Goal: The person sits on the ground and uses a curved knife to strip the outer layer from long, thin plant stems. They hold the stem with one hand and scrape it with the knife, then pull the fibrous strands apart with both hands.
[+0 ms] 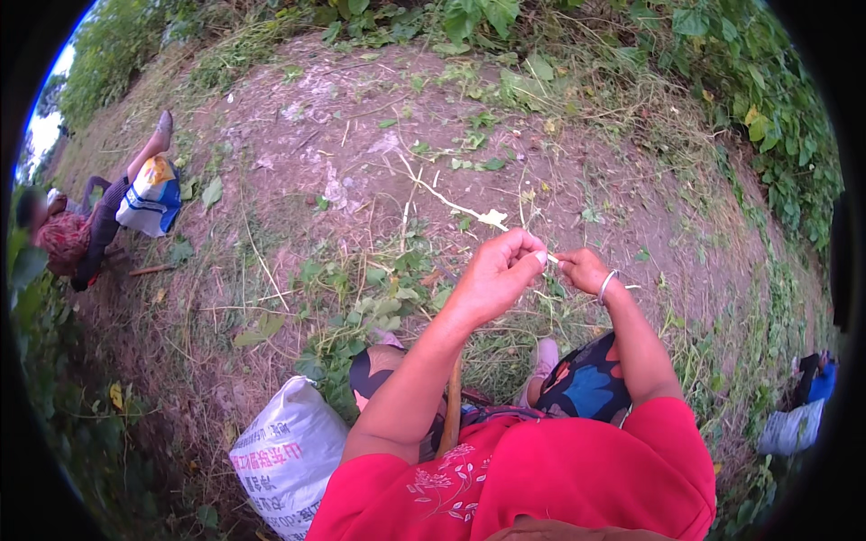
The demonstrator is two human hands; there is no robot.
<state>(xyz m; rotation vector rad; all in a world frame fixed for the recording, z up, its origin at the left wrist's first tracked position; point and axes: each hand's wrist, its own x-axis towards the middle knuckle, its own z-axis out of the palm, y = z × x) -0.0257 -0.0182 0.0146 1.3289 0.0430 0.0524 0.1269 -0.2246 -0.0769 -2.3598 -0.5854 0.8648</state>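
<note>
In front of my knees, my left hand (503,272) and my right hand (586,270) are nearly together. Each pinches a thin pale piece of plant stem (552,259) that bridges the small gap between them. A bracelet circles my right wrist. Just beyond my left fingers is a longer pale stalk (444,198) with a ragged whitish tip (492,218); I cannot tell whether it lies on the soil or touches my hand. A wooden handle (452,410) stands between my legs, its lower end hidden.
A white woven sack (293,451) with printing stands by my left leg. Far left, another person (86,230) sits beside a blue and white bag (152,200). Leafy plants (767,99) border the bare soil. A pale bag (791,430) lies at the far right.
</note>
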